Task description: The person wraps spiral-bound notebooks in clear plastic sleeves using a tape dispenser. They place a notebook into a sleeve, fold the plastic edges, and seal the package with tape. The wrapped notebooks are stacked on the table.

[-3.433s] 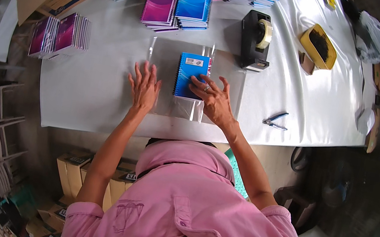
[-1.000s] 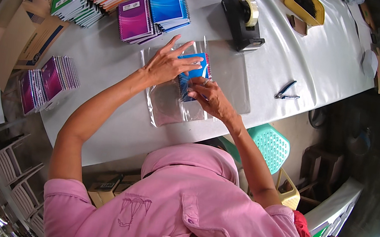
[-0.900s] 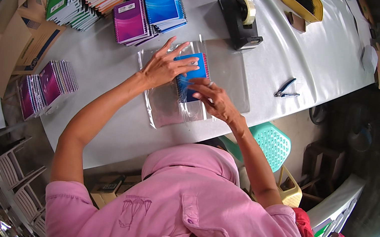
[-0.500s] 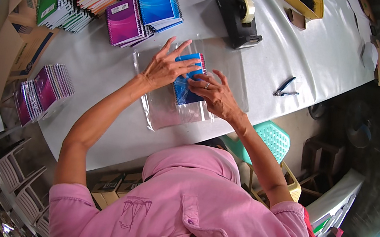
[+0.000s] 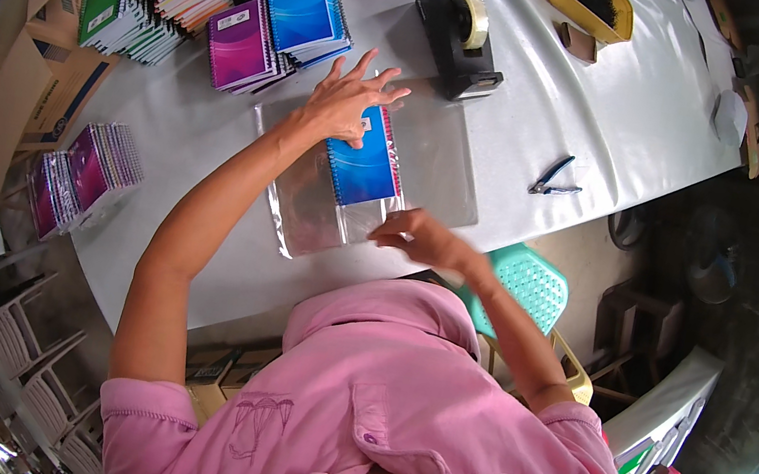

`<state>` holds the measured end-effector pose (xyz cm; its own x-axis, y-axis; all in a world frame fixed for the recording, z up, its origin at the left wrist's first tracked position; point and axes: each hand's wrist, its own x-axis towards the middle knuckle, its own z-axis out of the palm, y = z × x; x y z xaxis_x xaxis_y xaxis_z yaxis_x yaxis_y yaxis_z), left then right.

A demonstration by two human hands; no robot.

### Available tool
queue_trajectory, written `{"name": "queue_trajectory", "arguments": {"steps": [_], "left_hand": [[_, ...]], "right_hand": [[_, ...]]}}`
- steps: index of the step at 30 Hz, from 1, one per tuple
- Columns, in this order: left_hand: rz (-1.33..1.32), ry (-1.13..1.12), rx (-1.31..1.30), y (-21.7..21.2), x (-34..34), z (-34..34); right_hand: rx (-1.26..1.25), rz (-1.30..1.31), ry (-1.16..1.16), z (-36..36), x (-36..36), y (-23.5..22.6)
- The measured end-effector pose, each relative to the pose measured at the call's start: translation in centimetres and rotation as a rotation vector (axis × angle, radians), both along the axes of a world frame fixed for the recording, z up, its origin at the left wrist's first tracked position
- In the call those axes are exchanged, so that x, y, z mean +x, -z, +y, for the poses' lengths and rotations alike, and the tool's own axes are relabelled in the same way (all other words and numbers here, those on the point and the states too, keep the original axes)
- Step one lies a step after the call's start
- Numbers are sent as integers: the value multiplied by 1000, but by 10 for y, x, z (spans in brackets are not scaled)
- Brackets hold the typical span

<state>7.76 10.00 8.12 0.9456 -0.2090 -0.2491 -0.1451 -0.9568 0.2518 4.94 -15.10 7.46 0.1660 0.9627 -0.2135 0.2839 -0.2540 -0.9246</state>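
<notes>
Moving off the blue notebook (image 5: 363,171) since the earlier frame, the right hand (image 5: 427,240) is curling near the notebook's four o'clock in the head view, too blurred to tell any grip; the left hand (image 5: 343,109), spread wide, is overlapping it at eleven o'clock; the notebook is lying amid clear plastic (image 5: 304,214)

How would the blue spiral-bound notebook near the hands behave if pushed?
The blue spiral-bound notebook would probably slide rather than tip, since it lies flat. It may drag the thin-looking clear plastic beside it. Its right side might fan open, as the coil runs along its left edge.
</notes>
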Motion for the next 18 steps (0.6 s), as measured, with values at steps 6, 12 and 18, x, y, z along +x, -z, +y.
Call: {"name": "queue_trajectory", "arguments": {"steps": [6,12,18], "left_hand": [[72,-42,12,2,13,-17],[76,-91,12,6,13,-14],[15,-122,-31,10,5,-10]], "right_hand": [[42,-480,902,-18,200,-2],[-229,69,896,9,236,3],[287,644,1047,-2,192,21]]}}
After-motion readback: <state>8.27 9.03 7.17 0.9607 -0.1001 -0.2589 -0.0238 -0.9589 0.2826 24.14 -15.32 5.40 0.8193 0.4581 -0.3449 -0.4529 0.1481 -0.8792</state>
